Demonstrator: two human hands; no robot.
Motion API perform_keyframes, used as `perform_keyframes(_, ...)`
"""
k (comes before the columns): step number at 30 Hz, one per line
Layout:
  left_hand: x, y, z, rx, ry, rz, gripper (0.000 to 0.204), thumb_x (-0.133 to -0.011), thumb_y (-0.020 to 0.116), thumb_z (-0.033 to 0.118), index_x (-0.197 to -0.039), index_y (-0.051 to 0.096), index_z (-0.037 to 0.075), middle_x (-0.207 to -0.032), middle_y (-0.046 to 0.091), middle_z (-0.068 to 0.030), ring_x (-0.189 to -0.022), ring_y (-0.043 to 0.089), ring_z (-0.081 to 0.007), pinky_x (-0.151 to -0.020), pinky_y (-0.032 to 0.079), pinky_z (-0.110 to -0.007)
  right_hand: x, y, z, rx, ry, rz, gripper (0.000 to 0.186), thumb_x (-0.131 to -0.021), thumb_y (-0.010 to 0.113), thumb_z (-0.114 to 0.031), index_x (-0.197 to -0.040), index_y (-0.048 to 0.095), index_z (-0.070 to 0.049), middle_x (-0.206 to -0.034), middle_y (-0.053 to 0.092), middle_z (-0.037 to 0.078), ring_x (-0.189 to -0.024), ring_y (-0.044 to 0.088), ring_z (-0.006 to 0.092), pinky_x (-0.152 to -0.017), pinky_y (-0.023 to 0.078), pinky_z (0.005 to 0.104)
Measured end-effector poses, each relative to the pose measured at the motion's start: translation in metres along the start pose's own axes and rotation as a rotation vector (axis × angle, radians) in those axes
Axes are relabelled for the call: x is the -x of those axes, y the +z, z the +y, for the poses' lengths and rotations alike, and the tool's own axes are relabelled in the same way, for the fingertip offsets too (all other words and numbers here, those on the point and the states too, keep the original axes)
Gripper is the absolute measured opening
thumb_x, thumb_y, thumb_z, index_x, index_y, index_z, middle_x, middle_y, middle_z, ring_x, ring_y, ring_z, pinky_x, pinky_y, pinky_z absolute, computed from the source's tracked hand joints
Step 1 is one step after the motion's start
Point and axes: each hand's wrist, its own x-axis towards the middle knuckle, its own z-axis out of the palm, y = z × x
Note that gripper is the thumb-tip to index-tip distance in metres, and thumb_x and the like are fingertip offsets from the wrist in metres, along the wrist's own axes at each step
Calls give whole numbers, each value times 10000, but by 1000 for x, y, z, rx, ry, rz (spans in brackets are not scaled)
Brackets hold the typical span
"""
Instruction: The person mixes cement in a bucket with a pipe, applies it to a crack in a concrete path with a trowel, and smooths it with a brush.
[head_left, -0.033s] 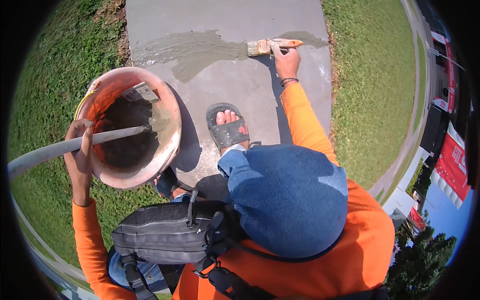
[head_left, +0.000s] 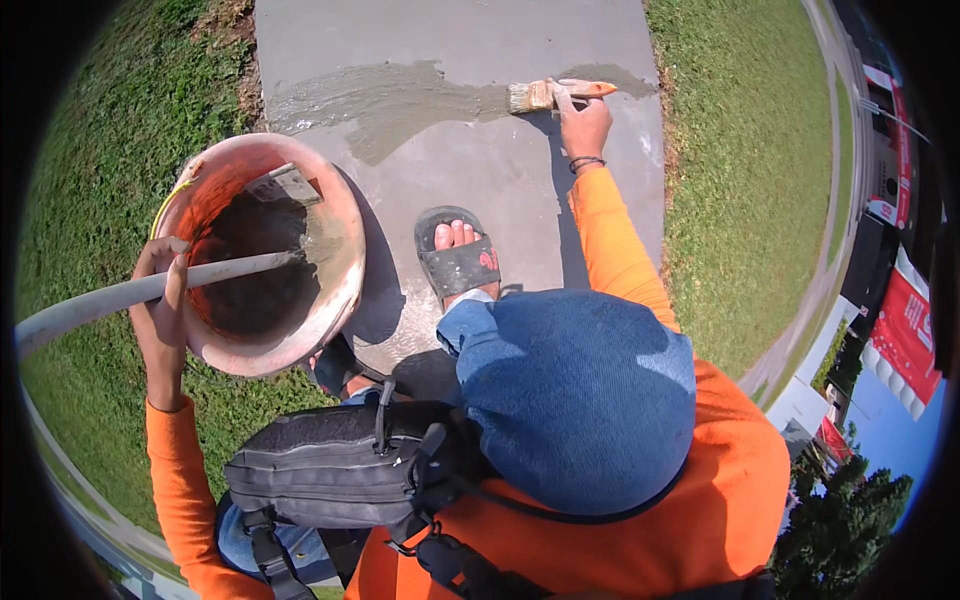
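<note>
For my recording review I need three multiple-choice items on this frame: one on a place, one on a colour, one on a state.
1. Where is the paintbrush?
A. in the bucket
B. on the concrete slab
C. on the grass

2. What colour are the sleeves?
A. orange
B. green
C. white

3. How does the streak left of the brush look against the rest of the concrete slab?
A. lighter
B. darker and wet-looking
C. no different

Answers: 1 B, the right hand holds its bristles on the slab; 2 A, both forearms are orange; 3 B, the brushed band is darker grey.
</note>
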Motion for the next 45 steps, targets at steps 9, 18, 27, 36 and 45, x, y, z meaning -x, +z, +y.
perform_keyframes(9,0,-2,2,20,-3,-13,154,-981,553,136,-1054,585,4,-1013,570,-1,-944,504,-84,-847,413,-243,32,34,-28,-76,-148,-176,228,-828,731,-196,-962,718,-12,-877,736,109,-788,710,197,-745,540,319)
perform_keyframes(18,1,-3,-5,29,-9,-17,160,-987,553,142,-1060,585,3,-1014,570,-5,-935,510,-78,-834,414,-235,-58,-59,42,-14,13,-51,272,-859,738,-221,-1016,726,1,-891,741,93,-759,712,135,-620,575,274)
perform_keyframes(27,0,-9,-5,2,-22,-32,163,-986,554,149,-1065,585,9,-1002,570,3,-942,514,-76,-848,417,-238,6,6,5,-178,32,-269,251,-857,737,-206,-1004,723,-2,-862,729,51,-741,680,113,-660,542,279)
perform_keyframes(36,-1,-2,3,11,2,-13,158,-978,557,147,-1039,588,4,-955,572,-10,-908,515,-87,-847,424,-252,-9,-10,-14,-195,17,-105,229,-859,727,-198,-973,725,0,-884,741,89,-781,700,147,-721,544,311)
perform_keyframes(45,1,-16,-13,-10,5,-16,170,-979,551,156,-1038,567,-3,-939,546,-15,-906,513,-90,-864,399,-240,-39,-23,45,11,10,-163,308,-846,733,-278,-993,734,-6,-901,746,117,-835,719,202,-757,541,319)
